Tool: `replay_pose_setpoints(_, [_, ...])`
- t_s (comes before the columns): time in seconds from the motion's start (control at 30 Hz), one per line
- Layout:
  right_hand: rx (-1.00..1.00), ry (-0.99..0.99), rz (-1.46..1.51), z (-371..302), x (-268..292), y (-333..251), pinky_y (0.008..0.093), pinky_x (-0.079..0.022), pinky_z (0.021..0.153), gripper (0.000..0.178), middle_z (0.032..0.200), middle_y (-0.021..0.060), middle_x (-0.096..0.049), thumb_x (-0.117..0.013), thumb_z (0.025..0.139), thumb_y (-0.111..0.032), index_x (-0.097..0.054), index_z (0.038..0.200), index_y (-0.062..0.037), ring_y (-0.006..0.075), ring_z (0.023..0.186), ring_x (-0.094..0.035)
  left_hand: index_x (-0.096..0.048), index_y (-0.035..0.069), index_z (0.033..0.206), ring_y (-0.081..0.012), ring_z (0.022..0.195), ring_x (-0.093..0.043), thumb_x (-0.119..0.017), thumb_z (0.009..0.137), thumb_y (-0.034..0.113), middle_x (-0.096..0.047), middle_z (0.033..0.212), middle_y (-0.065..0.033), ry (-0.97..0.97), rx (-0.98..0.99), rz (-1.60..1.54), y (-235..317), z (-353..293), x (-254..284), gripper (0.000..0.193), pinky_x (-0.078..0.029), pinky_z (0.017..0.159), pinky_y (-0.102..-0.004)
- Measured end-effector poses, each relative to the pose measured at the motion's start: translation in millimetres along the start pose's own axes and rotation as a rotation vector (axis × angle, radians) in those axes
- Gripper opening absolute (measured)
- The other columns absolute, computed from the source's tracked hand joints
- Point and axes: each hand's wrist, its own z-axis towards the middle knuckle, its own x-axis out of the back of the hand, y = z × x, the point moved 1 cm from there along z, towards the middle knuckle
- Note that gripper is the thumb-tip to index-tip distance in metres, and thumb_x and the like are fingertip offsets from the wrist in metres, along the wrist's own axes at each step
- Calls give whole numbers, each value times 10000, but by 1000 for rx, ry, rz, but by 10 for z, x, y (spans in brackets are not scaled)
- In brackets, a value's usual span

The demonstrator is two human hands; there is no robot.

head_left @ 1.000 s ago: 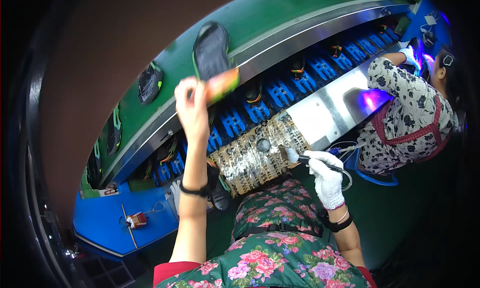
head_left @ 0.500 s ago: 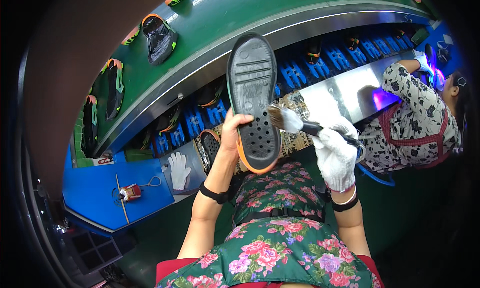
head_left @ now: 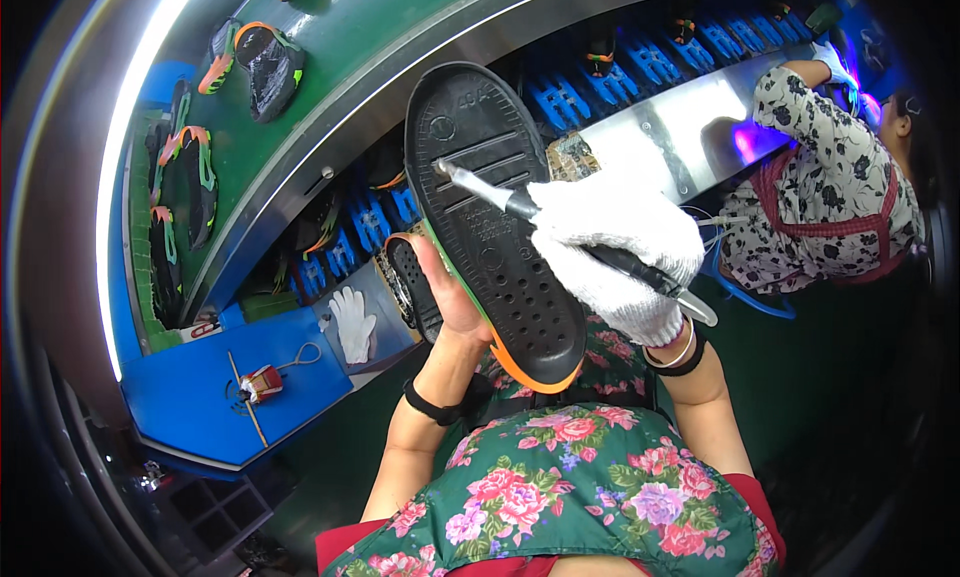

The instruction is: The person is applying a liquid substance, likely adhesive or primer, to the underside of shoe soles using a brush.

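Observation:
A black shoe sole [head_left: 470, 232] with an orange rim at the near end is tilted up in front of me. My bare left hand [head_left: 455, 302] is closed on its left edge, thumb along the side. Bars cross its far part and small holes pit its near part. In my white-gloved right hand [head_left: 620, 252] is a brush [head_left: 480, 187] with a black handle, slanting up to the left. The brush tip meets the far part of the sole near the bars. Behind my left wrist, a second black sole [head_left: 415, 287] stands partly hidden.
On the blue side table [head_left: 180, 377] sits a small red container [head_left: 263, 384] with a stick across it. A spare white glove [head_left: 353, 324] lies nearby. Shoe uppers [head_left: 270, 72] rest on the green belt [head_left: 345, 67]. Blue racks [head_left: 560, 102] run below. A co-worker [head_left: 830, 187] sits at right.
The sole has come closer and tilted, its far end leaning left. My right hand has moved up and left, carrying the brush from the holed part to the far part.

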Motion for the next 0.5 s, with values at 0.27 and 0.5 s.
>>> replay_pose_setpoints(0.27, [65,-31,-92,8,19,17,411,-625,920,310,1223,207,-813,-827,875,-2,-826,1184,-32,310,1069,-796,-330,158,1757,-307,1555,-475,-255,1028,918,-438,1747,-83,18,1,46,-218,31,-122,1055,-378,1302,-510])
replay_pose_setpoints(0.5, [162,-104,-166,-29,-110,-54,413,-623,898,348,1229,191,-813,-827,871,-21,-830,1217,-47,319,1061,-792,-449,80,1670,-275,1451,-555,-186,960,997,-572,1614,-105,224,4,825,-315,-85,-44,1190,-416,1261,-457])
